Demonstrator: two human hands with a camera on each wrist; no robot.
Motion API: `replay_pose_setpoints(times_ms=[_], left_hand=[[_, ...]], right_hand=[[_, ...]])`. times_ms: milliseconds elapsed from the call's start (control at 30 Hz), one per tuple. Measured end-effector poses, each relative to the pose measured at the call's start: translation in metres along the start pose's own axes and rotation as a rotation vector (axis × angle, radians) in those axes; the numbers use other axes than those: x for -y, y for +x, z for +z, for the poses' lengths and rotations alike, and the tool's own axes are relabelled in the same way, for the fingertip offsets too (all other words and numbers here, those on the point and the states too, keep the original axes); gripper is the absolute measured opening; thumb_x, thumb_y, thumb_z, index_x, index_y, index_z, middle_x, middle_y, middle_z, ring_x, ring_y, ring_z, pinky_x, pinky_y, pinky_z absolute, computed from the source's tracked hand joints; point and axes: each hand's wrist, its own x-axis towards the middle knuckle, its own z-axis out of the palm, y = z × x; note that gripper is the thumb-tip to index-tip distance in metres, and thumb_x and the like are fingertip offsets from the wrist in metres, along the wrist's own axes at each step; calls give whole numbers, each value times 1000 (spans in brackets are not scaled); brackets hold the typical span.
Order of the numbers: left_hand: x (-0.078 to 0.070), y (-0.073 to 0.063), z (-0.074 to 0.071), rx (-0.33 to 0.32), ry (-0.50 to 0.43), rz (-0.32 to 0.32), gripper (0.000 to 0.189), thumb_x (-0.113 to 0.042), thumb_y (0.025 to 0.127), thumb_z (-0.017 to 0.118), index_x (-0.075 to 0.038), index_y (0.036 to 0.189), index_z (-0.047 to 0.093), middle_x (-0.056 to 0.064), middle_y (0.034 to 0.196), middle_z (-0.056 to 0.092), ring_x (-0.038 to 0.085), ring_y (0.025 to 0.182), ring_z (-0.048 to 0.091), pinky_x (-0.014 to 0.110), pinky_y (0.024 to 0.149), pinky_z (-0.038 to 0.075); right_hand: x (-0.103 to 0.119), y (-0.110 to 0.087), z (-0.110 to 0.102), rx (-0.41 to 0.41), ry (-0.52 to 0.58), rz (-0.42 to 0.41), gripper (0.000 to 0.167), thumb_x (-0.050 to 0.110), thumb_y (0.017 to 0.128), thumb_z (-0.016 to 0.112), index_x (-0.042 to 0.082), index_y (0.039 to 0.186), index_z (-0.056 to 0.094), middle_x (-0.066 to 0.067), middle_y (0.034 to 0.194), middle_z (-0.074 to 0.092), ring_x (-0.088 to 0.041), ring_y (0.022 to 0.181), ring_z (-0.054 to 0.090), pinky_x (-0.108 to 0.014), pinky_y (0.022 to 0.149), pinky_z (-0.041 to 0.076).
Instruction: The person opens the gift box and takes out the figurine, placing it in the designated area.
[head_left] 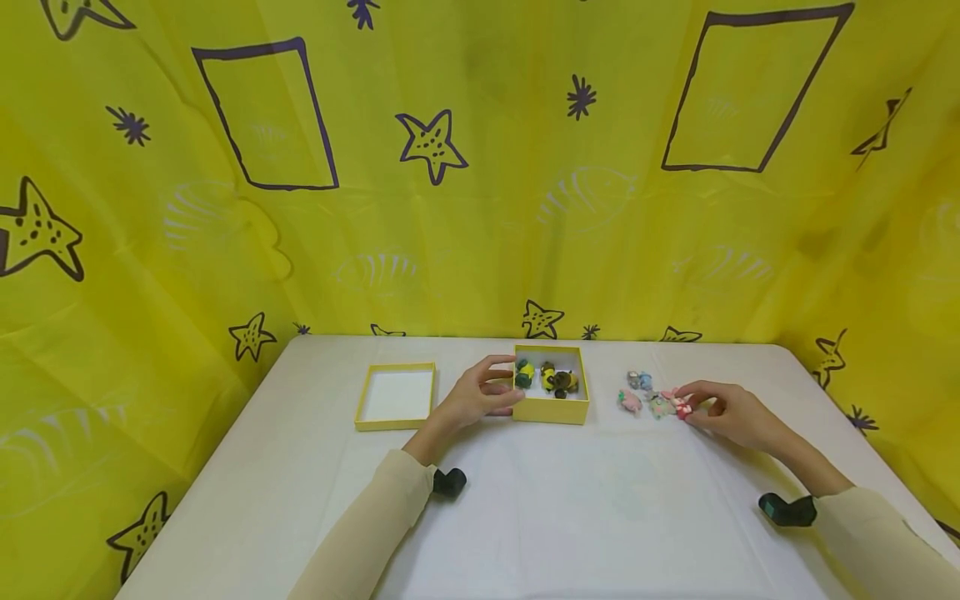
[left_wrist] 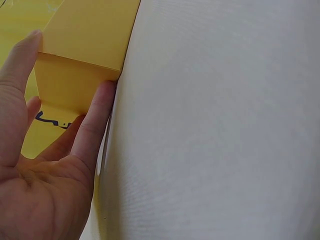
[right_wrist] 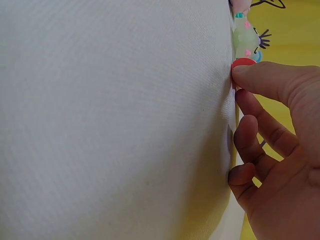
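Observation:
A shallow yellow box (head_left: 550,412) with a white inside holds several small yellow and dark figurines (head_left: 566,382). My left hand (head_left: 481,392) rests against its left side, fingers spread and fairly straight, thumb by the front corner; in the left wrist view the fingers (left_wrist: 90,125) touch the yellow wall. To the right, my right hand (head_left: 726,412) pinches a small red-and-white figurine (head_left: 682,408) between thumb and fingers, low at the table. Beside it lie a pale green figurine (head_left: 660,407), a pink one (head_left: 629,402) and greyish-blue ones (head_left: 640,380). The thumb covers part of the red piece (right_wrist: 243,62).
A yellow-rimmed lid (head_left: 396,426), white inside, lies left of the left hand. Everything stands on a white-covered table (head_left: 585,508). Behind the table's far edge hangs a yellow curtain (head_left: 480,225) with dark star drawings.

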Motion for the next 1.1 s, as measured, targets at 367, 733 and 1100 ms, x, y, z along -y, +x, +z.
replay_pose_setpoints(times_ms=[367,733,1100], left_hand=[[-3,-1,1,7,9,10,66,-8,94,76,-14,153,45,22,150,48,27,112,65,43,82,63],[-3,-1,1,-1,15,3,66,-8,94,76,-15,153,46,22,150,48,28,114,64,42,83,63],[-4,-2,0,8,16,-8,67,-9,94,76,-15,154,44,19,151,48,25,111,65,42,84,63]], right_hand=[[-1,-1,-1,-1,-1,-6,37,0,89,76,3,125,69,-7,99,70,-11,69,50,-22,56,45],[1,0,-3,27,-5,1,37,1,89,76,3,126,68,-6,98,70,-12,69,50,-22,58,46],[2,3,-11,91,-1,-46,40,4,89,78,4,127,66,-6,100,73,-12,66,53,-23,60,47]])
